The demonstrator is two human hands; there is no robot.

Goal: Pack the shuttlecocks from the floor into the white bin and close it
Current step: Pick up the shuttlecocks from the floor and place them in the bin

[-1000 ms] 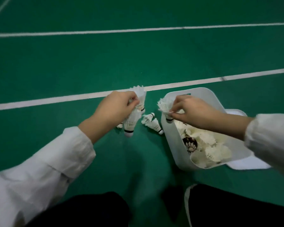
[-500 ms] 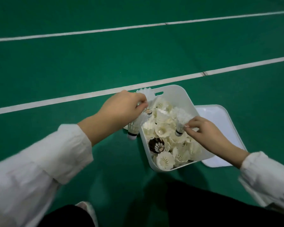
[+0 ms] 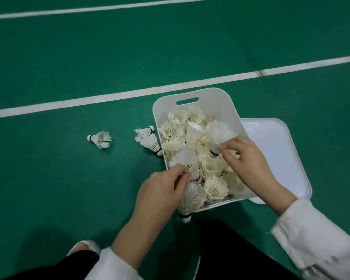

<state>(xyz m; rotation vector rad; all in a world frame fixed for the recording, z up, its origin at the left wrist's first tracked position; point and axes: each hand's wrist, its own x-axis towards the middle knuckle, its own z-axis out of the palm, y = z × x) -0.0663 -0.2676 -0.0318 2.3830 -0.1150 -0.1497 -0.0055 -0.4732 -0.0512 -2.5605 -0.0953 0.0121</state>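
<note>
Far left, 1 loose shuttlecock (image 3: 99, 140) lies on the green floor (image 3: 49, 178), well apart from the white bin (image 3: 210, 93). 2 more shuttlecocks (image 3: 149, 139) lie touching each other just beside the bin's left wall, not yet packed. Left hand (image 3: 162, 190) curls round a nested stack (image 3: 190, 190) at the bin's near-left corner, lowest cork hanging outside the rim; probably nested to save room. Bin nearly full. Right hand (image 3: 249, 158) pinches 1 shuttlecock (image 3: 219, 134) near its cork over the pile, likely seating it. Lid (image 3: 275, 150) lies flat on the floor just right of the bin, handy for closing.
</note>
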